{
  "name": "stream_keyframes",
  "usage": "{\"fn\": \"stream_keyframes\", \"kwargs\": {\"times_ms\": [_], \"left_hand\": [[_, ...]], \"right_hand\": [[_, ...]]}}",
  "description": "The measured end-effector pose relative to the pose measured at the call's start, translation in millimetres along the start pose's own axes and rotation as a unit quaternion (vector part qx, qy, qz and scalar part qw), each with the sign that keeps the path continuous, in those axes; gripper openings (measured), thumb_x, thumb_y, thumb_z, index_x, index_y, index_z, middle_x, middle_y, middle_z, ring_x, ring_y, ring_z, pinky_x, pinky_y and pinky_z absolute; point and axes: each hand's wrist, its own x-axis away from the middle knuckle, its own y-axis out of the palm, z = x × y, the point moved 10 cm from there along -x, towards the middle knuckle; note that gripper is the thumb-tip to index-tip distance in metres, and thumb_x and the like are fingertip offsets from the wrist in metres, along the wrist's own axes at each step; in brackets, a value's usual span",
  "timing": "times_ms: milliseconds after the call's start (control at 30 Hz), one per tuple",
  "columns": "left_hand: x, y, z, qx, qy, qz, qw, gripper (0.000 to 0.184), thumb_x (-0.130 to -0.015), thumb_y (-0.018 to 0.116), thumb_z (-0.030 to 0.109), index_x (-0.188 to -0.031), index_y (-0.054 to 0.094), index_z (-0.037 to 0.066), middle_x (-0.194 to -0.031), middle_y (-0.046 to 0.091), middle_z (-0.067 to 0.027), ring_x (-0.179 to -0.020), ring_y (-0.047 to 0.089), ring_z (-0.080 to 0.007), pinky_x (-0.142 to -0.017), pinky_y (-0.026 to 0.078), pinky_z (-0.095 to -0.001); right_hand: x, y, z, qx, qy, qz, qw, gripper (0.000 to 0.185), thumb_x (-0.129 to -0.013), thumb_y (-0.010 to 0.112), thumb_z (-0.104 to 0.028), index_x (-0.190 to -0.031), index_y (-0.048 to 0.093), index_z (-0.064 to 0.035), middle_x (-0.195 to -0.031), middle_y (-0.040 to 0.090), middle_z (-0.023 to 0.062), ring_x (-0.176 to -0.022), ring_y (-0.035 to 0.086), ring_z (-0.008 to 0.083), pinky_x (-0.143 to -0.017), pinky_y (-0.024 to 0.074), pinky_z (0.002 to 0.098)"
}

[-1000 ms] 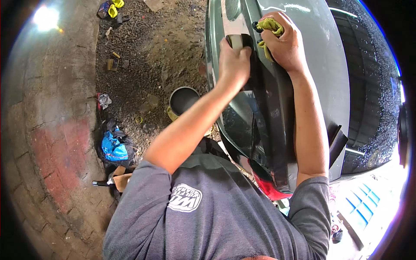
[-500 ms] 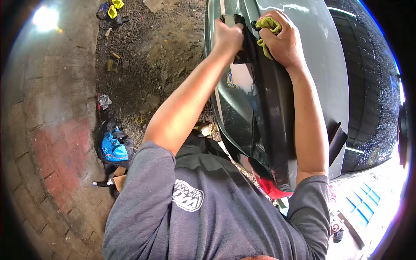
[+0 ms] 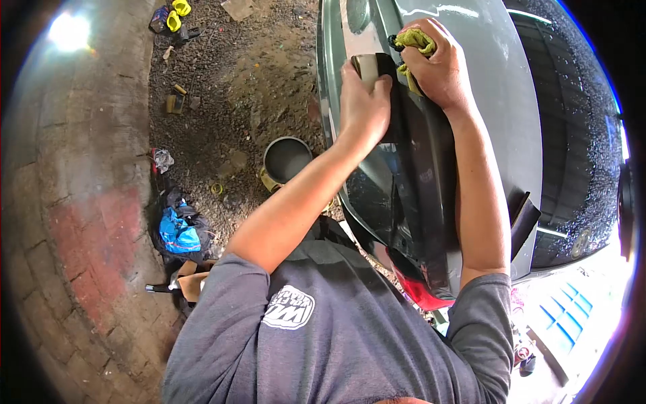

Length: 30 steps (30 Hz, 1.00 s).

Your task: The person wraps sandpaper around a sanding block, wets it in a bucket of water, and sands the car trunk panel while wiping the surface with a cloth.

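Observation:
My left hand (image 3: pixel 365 108) is closed around a sanding block (image 3: pixel 367 66), a pale block with dark sheet wrapped at its side. The block lies on a pale strip along the rear of a dark green car (image 3: pixel 484 155). Closed on a crumpled yellow-green cloth (image 3: pixel 420 42), my right hand (image 3: pixel 442 71) rests on the car's body just right of the block. Parts of the cloth stick out between the fingers. Whether the block's underside touches the panel all along is hidden by my left hand.
A black sheet (image 3: pixel 523 225) lies beside my right forearm, by the wet rear window (image 3: pixel 572 155). On the gravel stand a round dark bucket (image 3: pixel 288 159), a blue bag (image 3: pixel 179 232) and yellow objects (image 3: pixel 176 15). A brick wall (image 3: pixel 74 182) runs along the left.
My left hand has slid the sanding block along the panel towards my body. The bucket has come into view from behind my left arm. My right hand with the cloth stays nearly still.

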Motion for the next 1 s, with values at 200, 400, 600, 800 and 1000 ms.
{"fn": "stream_keyframes", "kwargs": {"times_ms": [200,400,600,800,1000], "left_hand": [[-81,-1,-33,-0.037,-0.074,-0.007,0.997,0.049,-0.092,0.064,0.014,-0.13,0.04,-0.004,-0.11,0.064,-0.0275,-0.1,0.065,-0.0441,-0.089,0.051,-0.048],[21,-4,-31,-0.069,-0.014,0.013,0.997,0.057,-0.093,0.062,0.013,-0.138,0.035,-0.008,-0.121,0.059,-0.0341,-0.114,0.059,-0.0476,-0.097,0.047,-0.0487],[-64,-7,-45,-0.059,-0.059,0.002,0.997,0.058,-0.094,0.062,0.016,-0.138,0.035,-0.011,-0.116,0.058,-0.0338,-0.109,0.06,-0.043,-0.095,0.048,-0.0498],[46,-1,-59,-0.012,0.024,0.06,0.998,0.047,-0.094,0.06,0.008,-0.133,0.04,-0.008,-0.113,0.06,-0.0305,-0.109,0.061,-0.0419,-0.096,0.046,-0.0471],[-26,-13,-45,-0.129,0.014,0.056,0.99,0.04,-0.093,0.064,0.016,-0.123,0.045,-0.004,-0.101,0.062,-0.023,-0.09,0.064,-0.0364,-0.081,0.052,-0.0448]], "right_hand": [[0,-1,-4,0.024,-0.026,0.005,0.999,0.021,-0.079,0.061,-0.011,-0.098,0.066,-0.0037,-0.1,0.066,0.0093,-0.093,0.064,0.0259,-0.09,0.0502,0.034],[-1,0,-1,0.0,-0.004,-0.007,1.0,0.021,-0.079,0.06,-0.011,-0.098,0.066,-0.004,-0.1,0.066,0.0091,-0.094,0.064,0.0258,-0.091,0.0499,0.034],[-1,-1,-4,0.022,-0.01,-0.001,1.0,0.022,-0.078,0.06,-0.01,-0.098,0.066,-0.0035,-0.099,0.066,0.0095,-0.094,0.064,0.0259,-0.09,0.0502,0.0335],[-1,0,-2,-0.001,-0.008,-0.004,1.0,0.022,-0.078,0.061,-0.01,-0.098,0.066,-0.0036,-0.098,0.066,0.0097,-0.092,0.064,0.026,-0.089,0.0505,0.0337],[-2,-1,3,0.039,-0.024,0.014,0.999,0.021,-0.078,0.061,-0.009,-0.098,0.066,-0.003,-0.097,0.066,0.0102,-0.092,0.064,0.0259,-0.088,0.0507,0.0343]]}}
